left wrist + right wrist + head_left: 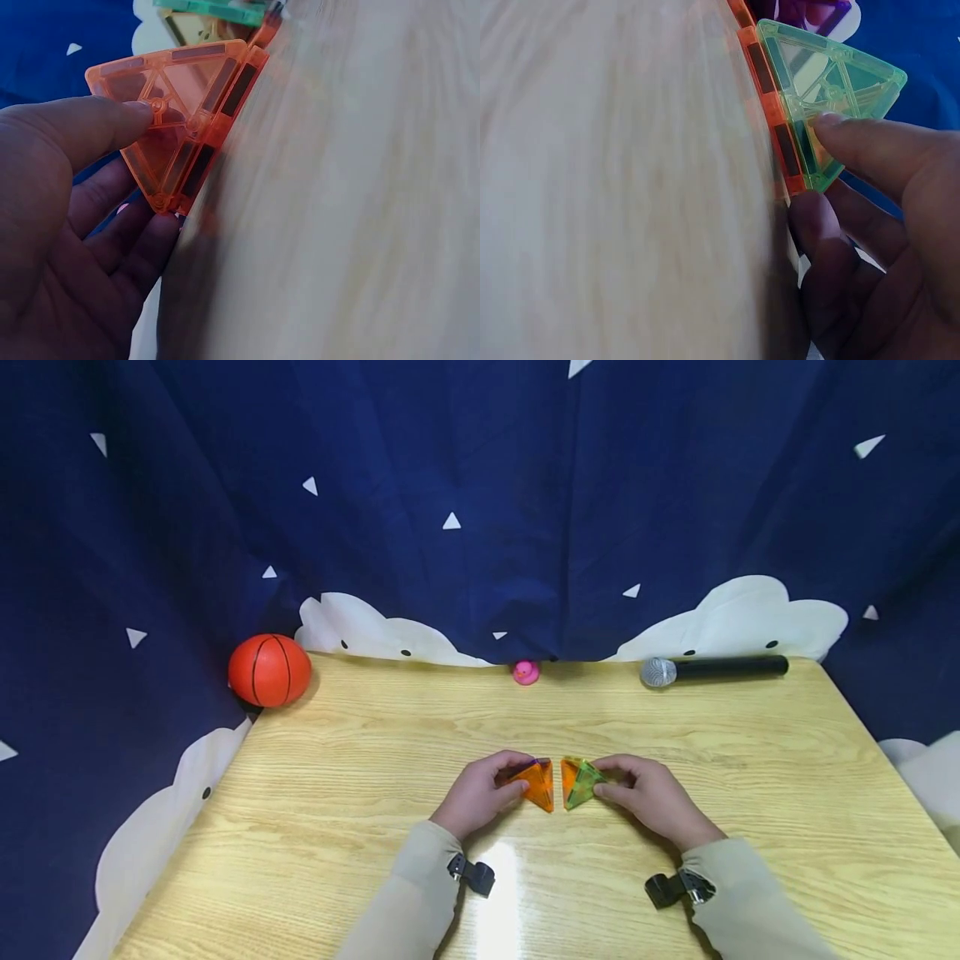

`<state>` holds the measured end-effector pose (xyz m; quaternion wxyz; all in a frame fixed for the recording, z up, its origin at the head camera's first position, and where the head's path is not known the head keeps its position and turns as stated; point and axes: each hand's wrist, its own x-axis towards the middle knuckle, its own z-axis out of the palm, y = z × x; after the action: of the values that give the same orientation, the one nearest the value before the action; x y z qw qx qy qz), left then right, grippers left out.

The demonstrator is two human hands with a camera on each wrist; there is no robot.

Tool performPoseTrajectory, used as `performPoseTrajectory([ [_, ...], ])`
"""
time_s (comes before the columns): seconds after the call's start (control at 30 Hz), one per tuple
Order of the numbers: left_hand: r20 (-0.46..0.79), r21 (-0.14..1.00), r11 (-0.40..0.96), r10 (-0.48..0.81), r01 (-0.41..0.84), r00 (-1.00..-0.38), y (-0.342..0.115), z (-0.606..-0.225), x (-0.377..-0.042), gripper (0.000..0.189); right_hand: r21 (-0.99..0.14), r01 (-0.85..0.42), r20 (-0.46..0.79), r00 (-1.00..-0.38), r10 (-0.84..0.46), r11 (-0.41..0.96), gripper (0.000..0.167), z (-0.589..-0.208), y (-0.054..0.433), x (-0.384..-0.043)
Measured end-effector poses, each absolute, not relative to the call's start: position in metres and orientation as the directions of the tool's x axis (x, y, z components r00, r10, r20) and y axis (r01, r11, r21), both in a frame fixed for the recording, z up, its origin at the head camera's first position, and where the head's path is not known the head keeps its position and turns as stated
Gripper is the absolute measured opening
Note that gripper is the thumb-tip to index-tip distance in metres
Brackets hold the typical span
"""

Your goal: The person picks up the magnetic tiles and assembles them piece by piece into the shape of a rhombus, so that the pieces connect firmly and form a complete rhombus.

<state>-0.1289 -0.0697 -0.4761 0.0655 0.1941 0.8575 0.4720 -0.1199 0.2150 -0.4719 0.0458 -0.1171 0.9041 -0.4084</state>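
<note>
Near the middle of the wooden table, my left hand (pixel 480 792) grips a small pyramid of translucent magnetic tiles (pixel 540 787) between thumb and fingers. An orange triangle (pixel 196 79) faces my thumb, and a purple tile shows behind it in the head view. Across a narrow gap, my right hand (pixel 654 795) pinches a second magnetic-tile pyramid (pixel 583 785). Its near face is a green triangle (pixel 862 71), with orange along the bottom edge and on the side towards the other pyramid. Both pyramids sit at the tabletop, apart from each other.
A red toy basketball (pixel 270 670) stands at the table's back left corner. At the back edge are a pink rubber duck (pixel 526 673) and, further right, a black microphone (pixel 731 667). A dark blue curtain (pixel 480 568) hangs behind the wooden table (pixel 315 827).
</note>
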Motion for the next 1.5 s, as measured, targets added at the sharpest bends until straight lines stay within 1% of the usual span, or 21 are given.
performPoseTrajectory([
  [0.23,0.084,0.837,0.471,0.394,0.279,-0.915,-0.063,-0.479,-0.129,0.033,-0.749,-0.167,0.006,-0.97,-0.245,0.641,0.032,-0.474,0.209,-0.121],
  [0.37,0.06,0.838,0.479,0.399,0.264,-0.915,-0.065,-0.479,-0.131,0.034,-0.752,-0.142,-0.017,-0.972,-0.235,0.643,0.036,-0.474,0.209,-0.12],
  [0.47,0.022,0.815,0.527,0.391,0.243,-0.92,-0.071,-0.478,-0.132,0.04,-0.75,-0.124,-0.031,-0.975,-0.221,0.649,0.038,-0.474,0.212,-0.119],
  [0.57,-0.003,0.775,0.587,0.375,0.235,-0.927,-0.077,-0.474,-0.135,0.042,-0.743,-0.116,-0.032,-0.978,-0.208,0.66,0.033,-0.474,0.215,-0.119],
  [0.67,-0.006,0.731,0.635,0.374,0.251,-0.927,-0.079,-0.473,-0.137,0.034,-0.73,-0.124,-0.024,-0.978,-0.207,0.672,0.026,-0.475,0.216,-0.121],
  [0.8,-0.003,0.703,0.659,0.38,0.268,-0.925,-0.078,-0.473,-0.137,0.023,-0.713,-0.136,-0.024,-0.976,-0.218,0.687,0.022,-0.477,0.216,-0.123],
  [1.1,0.006,0.753,0.614,0.354,0.237,-0.935,-0.079,-0.475,-0.135,0.022,-0.746,-0.141,0.011,-0.98,-0.2,0.651,0.02,-0.48,0.217,-0.121],
  [1.5,0.031,0.808,0.543,0.352,0.231,-0.936,-0.079,-0.475,-0.135,0.024,-0.804,-0.097,-0.006,-0.985,-0.171,0.587,0.025,-0.479,0.218,-0.12],
])
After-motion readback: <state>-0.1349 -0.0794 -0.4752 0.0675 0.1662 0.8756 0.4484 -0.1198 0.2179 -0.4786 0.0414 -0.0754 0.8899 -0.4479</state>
